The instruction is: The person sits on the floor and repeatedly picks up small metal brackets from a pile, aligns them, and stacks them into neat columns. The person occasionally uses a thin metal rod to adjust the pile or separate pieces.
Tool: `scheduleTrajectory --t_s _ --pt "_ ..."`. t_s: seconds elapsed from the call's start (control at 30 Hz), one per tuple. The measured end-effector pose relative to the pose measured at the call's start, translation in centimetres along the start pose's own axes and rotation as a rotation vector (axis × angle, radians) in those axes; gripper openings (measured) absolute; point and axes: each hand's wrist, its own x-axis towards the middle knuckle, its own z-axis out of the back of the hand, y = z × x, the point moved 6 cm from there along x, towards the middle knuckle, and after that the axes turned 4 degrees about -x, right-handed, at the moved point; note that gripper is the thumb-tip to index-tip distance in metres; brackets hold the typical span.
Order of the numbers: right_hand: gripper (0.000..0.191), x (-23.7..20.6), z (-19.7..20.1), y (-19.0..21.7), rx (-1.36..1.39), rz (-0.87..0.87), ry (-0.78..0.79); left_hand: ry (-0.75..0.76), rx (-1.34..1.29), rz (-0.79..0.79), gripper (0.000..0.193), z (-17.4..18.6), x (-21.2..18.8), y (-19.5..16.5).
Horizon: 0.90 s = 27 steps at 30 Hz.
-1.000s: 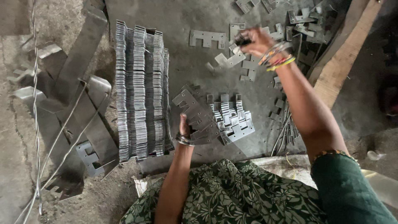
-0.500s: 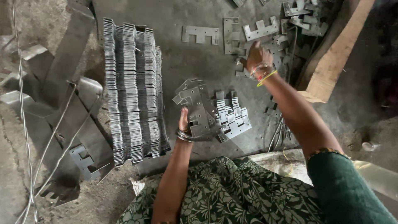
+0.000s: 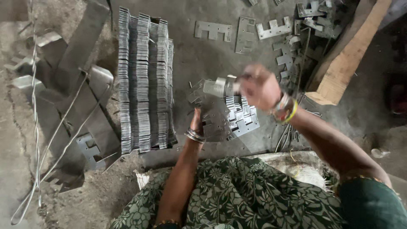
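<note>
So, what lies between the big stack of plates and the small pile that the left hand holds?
In the head view, bare grey floor between the stack and the pile at the left hand.

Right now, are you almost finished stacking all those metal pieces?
Not yet. Done: long rows of pieces stand packed on edge on the floor. In hand: the right hand carries one piece, blurred, above a small pile that the left hand steadies. Left: loose pieces lie scattered near the plank.
</note>
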Motion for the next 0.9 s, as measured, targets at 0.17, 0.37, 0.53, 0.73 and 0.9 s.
scheduleTrajectory --t_s 0.17,0.37,0.53,0.73,0.9 --pt "0.031 -2.6 -1.0 8.6 -0.167 0.524 0.089 0.205 0.167 -0.062 0.073 -2.0 -1.2 -0.3" --pt "0.05 -4.9 -0.4 6.4 0.057 -0.026 0.159 0.29 0.593 -0.034 0.081 -3.3 0.2 -0.4" --pt "0.118 -11.2 2.7 5.2 0.003 -0.366 -0.042 0.5 1.511 -0.463 0.099 -9.8 0.7 0.6" --pt "0.114 -21.4 -0.8 6.1 -0.044 -0.492 -0.18 0.651 2.403 0.069 0.065 -12.8 -0.6 11.9" --pt "0.078 -24.8 -4.3 4.3 0.136 -0.538 0.025 0.778 2.558 -0.055 0.078 -13.9 -0.8 14.1"
